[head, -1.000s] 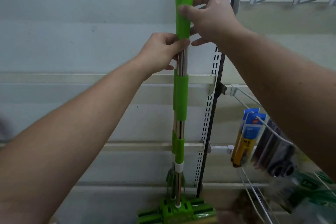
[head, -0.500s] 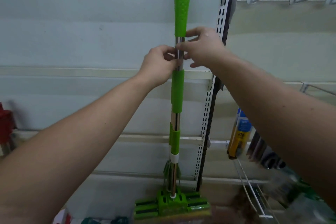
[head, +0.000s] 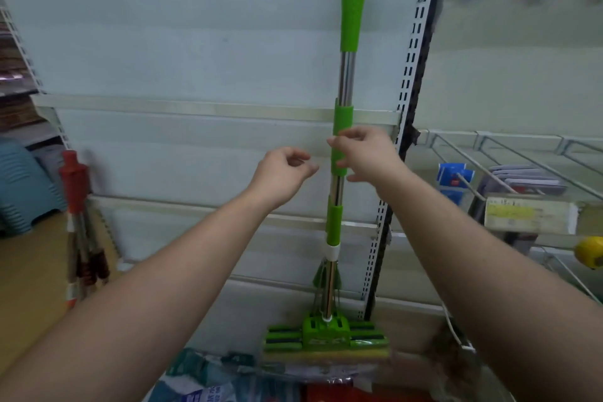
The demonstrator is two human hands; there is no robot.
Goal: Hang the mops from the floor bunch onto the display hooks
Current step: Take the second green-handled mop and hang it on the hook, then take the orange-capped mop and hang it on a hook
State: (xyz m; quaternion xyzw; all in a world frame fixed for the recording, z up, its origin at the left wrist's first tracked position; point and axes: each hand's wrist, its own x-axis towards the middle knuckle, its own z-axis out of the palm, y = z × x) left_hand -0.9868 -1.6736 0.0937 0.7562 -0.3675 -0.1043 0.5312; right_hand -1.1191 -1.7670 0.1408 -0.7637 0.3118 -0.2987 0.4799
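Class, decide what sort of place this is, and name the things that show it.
Probably a shop aisle: a slotted shelving upright, blue packets on wire hooks, and a green mop against the back panel.

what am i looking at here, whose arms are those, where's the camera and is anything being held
There is no machine: the two bare arms belong to a person, and the picture comes from a camera worn on their head, looking forward and down at a shop's white shelf wall. A green mop stands upright against it; its top runs out of view. The right hand has fingertips on the mop's green sleeve, though a firm grip can't be confirmed. The left hand hangs beside it, holding nothing. Red-handled mops lean at the left.
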